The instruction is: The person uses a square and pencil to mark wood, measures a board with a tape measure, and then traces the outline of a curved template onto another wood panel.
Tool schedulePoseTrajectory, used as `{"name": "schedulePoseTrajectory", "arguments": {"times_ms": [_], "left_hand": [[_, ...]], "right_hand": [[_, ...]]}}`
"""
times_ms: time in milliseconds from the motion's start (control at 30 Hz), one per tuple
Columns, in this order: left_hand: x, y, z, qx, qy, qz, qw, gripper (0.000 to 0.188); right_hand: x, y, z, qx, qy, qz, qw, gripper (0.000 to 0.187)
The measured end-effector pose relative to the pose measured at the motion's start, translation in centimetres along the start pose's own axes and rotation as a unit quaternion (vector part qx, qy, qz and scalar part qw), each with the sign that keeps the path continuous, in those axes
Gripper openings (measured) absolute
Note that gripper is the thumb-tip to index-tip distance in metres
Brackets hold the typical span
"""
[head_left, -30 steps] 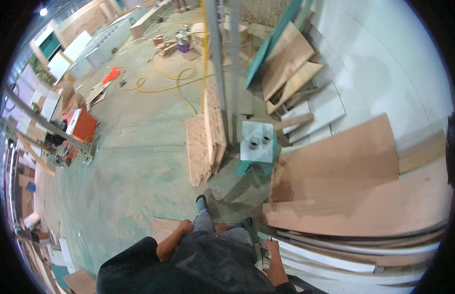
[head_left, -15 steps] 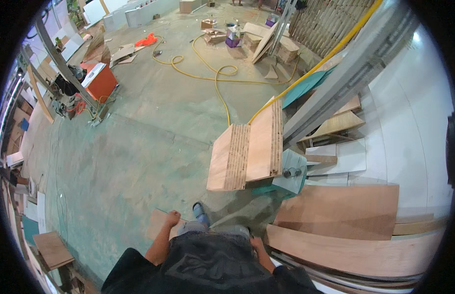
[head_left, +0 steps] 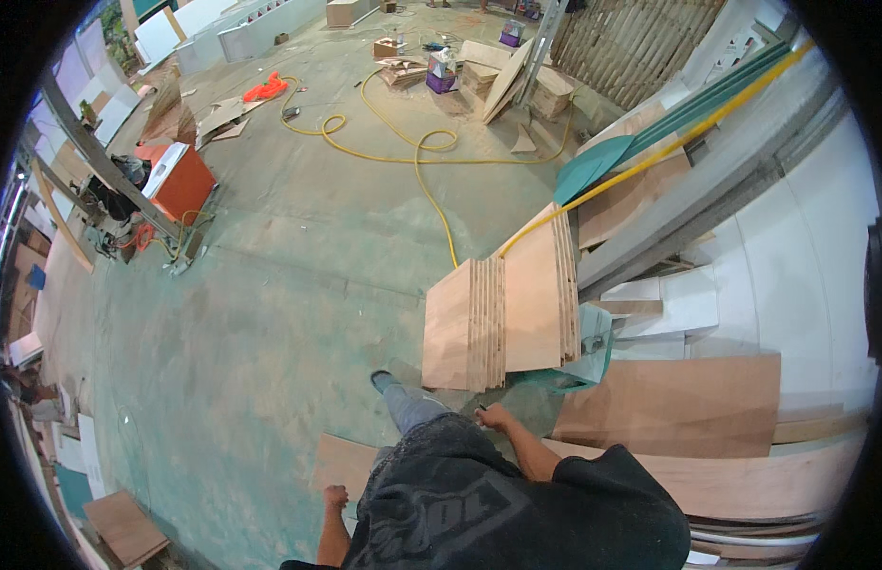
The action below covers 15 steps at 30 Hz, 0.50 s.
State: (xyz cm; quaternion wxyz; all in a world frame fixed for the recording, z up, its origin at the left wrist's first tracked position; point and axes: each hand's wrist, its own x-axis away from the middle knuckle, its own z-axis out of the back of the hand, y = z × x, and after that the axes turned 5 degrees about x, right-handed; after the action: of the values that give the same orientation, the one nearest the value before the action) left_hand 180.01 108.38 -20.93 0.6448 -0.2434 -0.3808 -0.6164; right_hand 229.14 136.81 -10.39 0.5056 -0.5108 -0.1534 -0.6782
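My left hand (head_left: 335, 497) hangs low beside my body, its fingers curled closed, and nothing sticks out of it. A thin plywood panel (head_left: 341, 461) shows just past it, partly hidden by my body. My right hand (head_left: 495, 416) is closed in front of my right hip. A small dark tip shows at its fingers, too small to name. Nearest to that hand stands a leaning stack of plywood panels (head_left: 446, 328), with larger plywood panels (head_left: 532, 309) right behind it.
A grey post (head_left: 707, 180) and yellow hose (head_left: 441, 214) lie beyond the stack. Plywood sheets (head_left: 669, 404) lie at the right. An orange box (head_left: 184, 180) stands at the far left, and a small plywood-topped stand (head_left: 125, 527) is at the lower left.
My body has turned and shifted; my right hand has come forward, out from my hip toward the stack. My left hand has dropped back. The stack sits a little lower and further right in view.
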Motion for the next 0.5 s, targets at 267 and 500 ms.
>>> {"name": "schedulePoseTrajectory", "arguments": {"times_ms": [267, 500], "left_hand": [[-10.1, 3.7, 6.0, 0.496, 0.077, 0.113, 0.858, 0.031], [-23.6, -1.3, 26.3, 0.334, 0.052, 0.059, 0.939, 0.035]], "right_hand": [[-10.1, -0.1, 0.0, 0.163, -0.046, 0.042, 0.985, 0.065], [-19.1, -11.1, 8.7, -0.048, 0.139, 0.079, 0.986, 0.068]]}}
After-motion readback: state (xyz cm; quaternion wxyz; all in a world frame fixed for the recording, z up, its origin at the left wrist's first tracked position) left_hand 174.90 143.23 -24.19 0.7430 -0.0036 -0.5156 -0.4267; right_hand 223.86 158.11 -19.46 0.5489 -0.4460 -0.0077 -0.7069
